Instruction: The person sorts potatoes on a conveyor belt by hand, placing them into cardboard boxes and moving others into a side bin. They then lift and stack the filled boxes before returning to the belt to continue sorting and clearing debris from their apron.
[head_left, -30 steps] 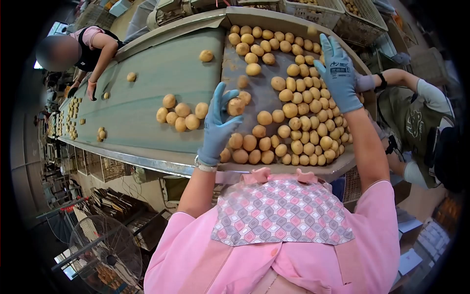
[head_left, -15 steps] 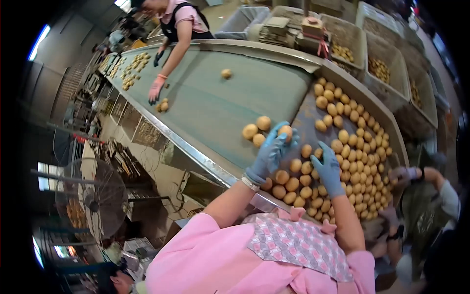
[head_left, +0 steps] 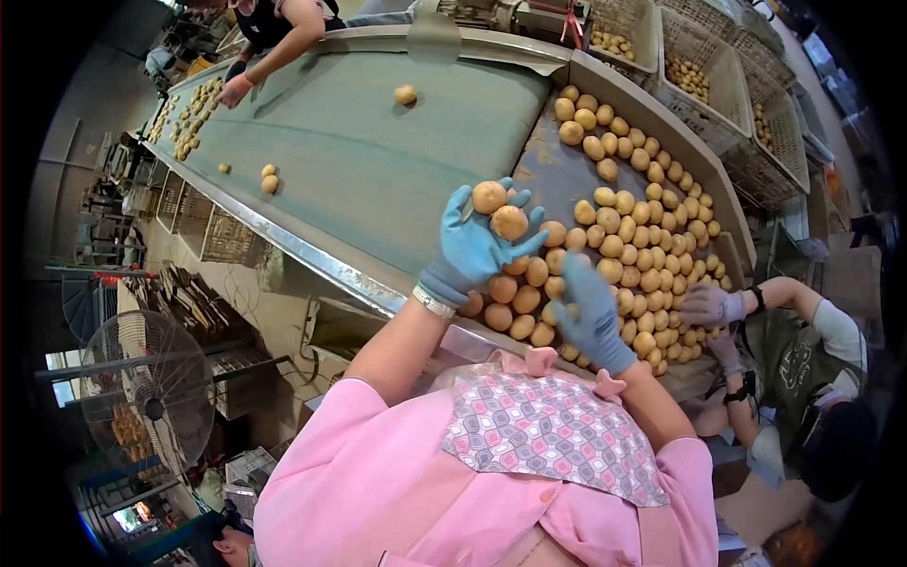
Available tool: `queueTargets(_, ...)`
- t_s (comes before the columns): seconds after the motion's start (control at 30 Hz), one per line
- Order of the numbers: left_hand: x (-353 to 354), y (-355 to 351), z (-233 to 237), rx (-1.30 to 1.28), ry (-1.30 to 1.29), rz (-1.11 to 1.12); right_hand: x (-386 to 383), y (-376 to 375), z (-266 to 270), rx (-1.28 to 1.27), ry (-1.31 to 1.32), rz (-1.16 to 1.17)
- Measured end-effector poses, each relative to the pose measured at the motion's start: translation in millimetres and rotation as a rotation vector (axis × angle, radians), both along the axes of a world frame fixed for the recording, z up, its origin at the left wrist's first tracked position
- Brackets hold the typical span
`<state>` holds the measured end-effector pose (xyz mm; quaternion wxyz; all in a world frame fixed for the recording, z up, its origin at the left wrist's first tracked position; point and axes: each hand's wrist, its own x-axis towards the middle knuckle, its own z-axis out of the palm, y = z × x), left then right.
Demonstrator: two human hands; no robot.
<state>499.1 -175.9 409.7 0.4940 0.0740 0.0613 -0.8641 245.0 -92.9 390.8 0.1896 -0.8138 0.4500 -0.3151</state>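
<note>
My left hand [head_left: 472,244], in a blue glove, is palm up over the end of the green belt, its fingers curled about two round potatoes [head_left: 508,223]. To the right, my right hand [head_left: 593,317], gloved the same way and slightly blurred, hovers close over the crowded potatoes [head_left: 652,257]. Its fingers are stretched out with the thumb apart, and no potato shows in it. Many potatoes lie side by side on the dark metal tray [head_left: 548,170] beyond the belt, some right beside my left wrist.
The green conveyor belt [head_left: 359,142] carries a lone potato [head_left: 405,94] and a small group [head_left: 270,179]. Another person [head_left: 283,28] works at its far side. At right, a co-worker's gloved hand [head_left: 710,306] touches the potatoes. Crates [head_left: 699,113] stand behind; a large fan [head_left: 146,397] stands left.
My left hand now cradles two potatoes rather than one. My right hand has shifted over the pile. The far person's arm drew back; the co-worker's hands reached further in. The view turned.
</note>
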Motion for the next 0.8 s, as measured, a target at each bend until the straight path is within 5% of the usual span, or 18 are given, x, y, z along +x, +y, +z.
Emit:
queueTargets(0.1,-1.6,1.0,5.6,-0.003,-0.043,-0.010,-6.4,10.7,-32.6,-0.126,0.352,0.439)
queueTargets(0.23,15.5,-0.3,-11.1,0.048,0.275,-0.036,3.2,-0.9,-31.8,-0.050,0.258,0.139)
queueTargets(0.33,56.1,4.1,-1.2,-0.397,0.254,0.123,1.3,-0.9,-50.0,-0.126,0.062,-0.037)
queueTargets(0.4,113.6,40.1,40.4,-0.283,-0.023,0.499,-13.3,13.8,-57.5,-0.105,0.068,0.012)
queueTargets(0.47,171.8,65.4,34.3,-0.091,-0.344,0.960,-25.1,31.3,-62.7,-0.061,0.114,0.005)
queueTargets(0.53,265.6,101.4,-43.0,-0.032,-0.449,1.080,-29.8,41.1,-62.6,-0.042,0.142,0.002)
queueTargets(0.6,304.0,141.2,-106.8,0.482,-0.662,1.298,-32.5,46.3,-64.6,-0.033,0.158,0.000)
queueTargets(0.67,354.3,205.5,-229.1,0.465,-0.722,1.203,-35.2,48.9,-63.0,-0.031,0.168,0.004)
queueTargets(0.73,339.1,227.0,-251.7,0.935,-0.700,1.230,-36.5,49.1,-59.3,-0.028,0.174,0.011)
queueTargets(0.8,366.6,264.6,-335.6,0.707,-0.672,1.095,-33.4,44.0,-57.1,-0.036,0.164,0.023)
